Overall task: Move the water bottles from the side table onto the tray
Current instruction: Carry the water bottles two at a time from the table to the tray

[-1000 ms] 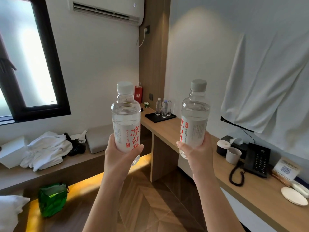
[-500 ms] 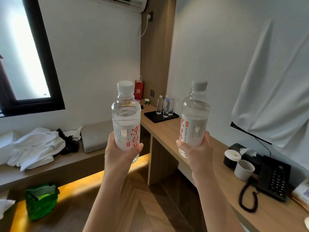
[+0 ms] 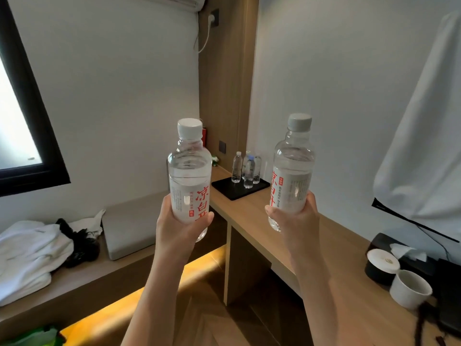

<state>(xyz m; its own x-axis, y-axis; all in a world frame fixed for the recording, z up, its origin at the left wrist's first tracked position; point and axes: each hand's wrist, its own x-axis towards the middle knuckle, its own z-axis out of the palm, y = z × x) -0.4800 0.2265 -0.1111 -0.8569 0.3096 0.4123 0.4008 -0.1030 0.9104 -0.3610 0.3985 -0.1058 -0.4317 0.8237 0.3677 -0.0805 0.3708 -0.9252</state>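
My left hand grips the lower part of a clear water bottle with a white cap and red lettering, held upright in front of me. A second bottle of the same kind stands upright in my right hand, at about the same height. Between them, farther off, a black tray lies on the far end of a wooden desk. Several small clear bottles stand on the tray's back part.
White cups, a black tissue box and a black phone with its cord sit on the desk at right. A white cloth hangs over a screen. On the low bench at left lie white towels and a grey cushion.
The view has moved forward and to the right: the tray and desk now look nearer and larger. Both hands still hold their bottles upright, the right one slightly higher.
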